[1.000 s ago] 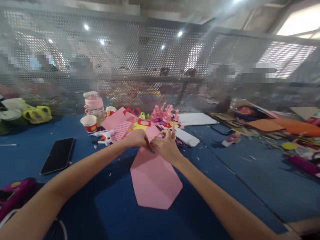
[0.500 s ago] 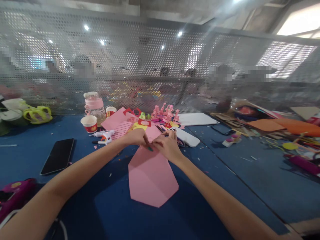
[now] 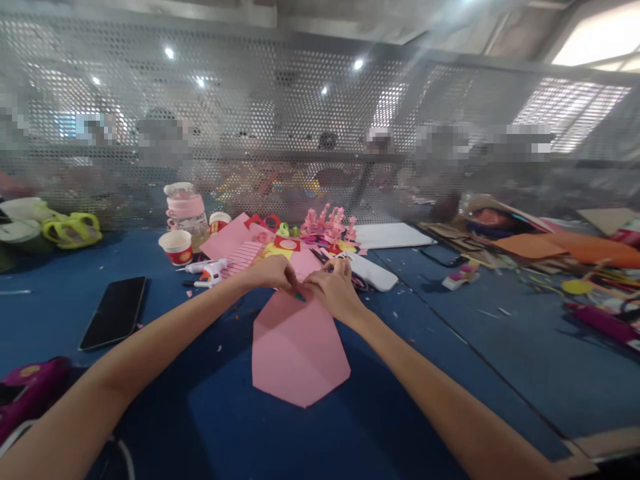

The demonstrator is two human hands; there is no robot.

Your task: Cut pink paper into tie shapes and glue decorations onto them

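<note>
A pink paper sheet (image 3: 300, 353) with an angular, many-sided outline lies in front of me on the blue table. At its far end my left hand (image 3: 275, 272) is closed, its fingertips pinched on the paper. Right beside it my right hand (image 3: 336, 290) also has its fingers closed on the upper edge of the sheet. A small green bit (image 3: 300, 297) shows by the left fingertips; what it is I cannot make out. The fingers partly hide the top of the paper.
Beyond my hands lie a glue gun (image 3: 213, 270), pink paper (image 3: 227, 239), pink paper flowers (image 3: 327, 223) and a white case (image 3: 375, 272). At left are a phone (image 3: 114, 313), a paper cup (image 3: 177, 248) and a bottle (image 3: 186, 210). Orange sheets (image 3: 535, 245) lie at right.
The sheet's near end has swung slightly left and moved a little away from me. Both hands stay at its far end, still pinching it. The view has shifted slightly.
</note>
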